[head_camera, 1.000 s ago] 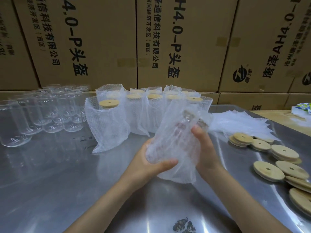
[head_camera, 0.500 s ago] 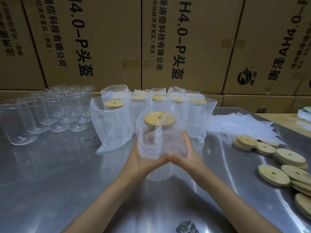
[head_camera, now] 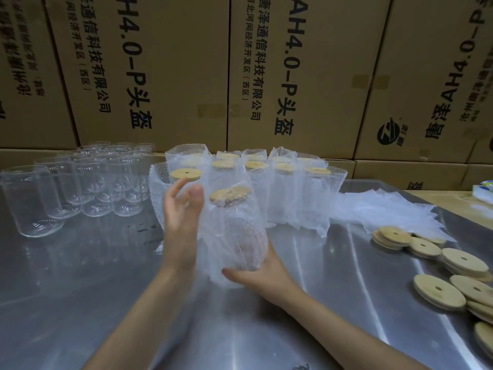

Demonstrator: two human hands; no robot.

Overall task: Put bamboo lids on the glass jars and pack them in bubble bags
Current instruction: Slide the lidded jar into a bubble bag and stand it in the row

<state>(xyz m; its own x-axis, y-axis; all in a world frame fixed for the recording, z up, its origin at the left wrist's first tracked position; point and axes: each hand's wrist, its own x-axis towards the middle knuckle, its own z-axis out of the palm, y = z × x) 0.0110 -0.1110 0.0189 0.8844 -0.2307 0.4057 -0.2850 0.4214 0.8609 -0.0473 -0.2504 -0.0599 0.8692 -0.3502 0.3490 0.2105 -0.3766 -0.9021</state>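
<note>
Currently: bagged jar (head_camera: 234, 236), bamboo lid (head_camera: 230, 195) on, upright above the steel surface (head_camera: 80, 276). Right hand (head_camera: 256, 273) cups its base; left hand (head_camera: 181, 222) flat against the side, fingers straight. Best set beside packed jars (head_camera: 293, 193), base supported throughout.

Steel table (head_camera: 80, 303), reflective, dark smudge at near edge. Behind it: wall of stacked cardboard boxes (head_camera: 165, 76), black print, one round logo at right. Wooden surface (head_camera: 450, 194) beyond table's far right corner; white-blue-yellow object (head_camera: 483, 192) on it, cut off by frame edge.
</note>
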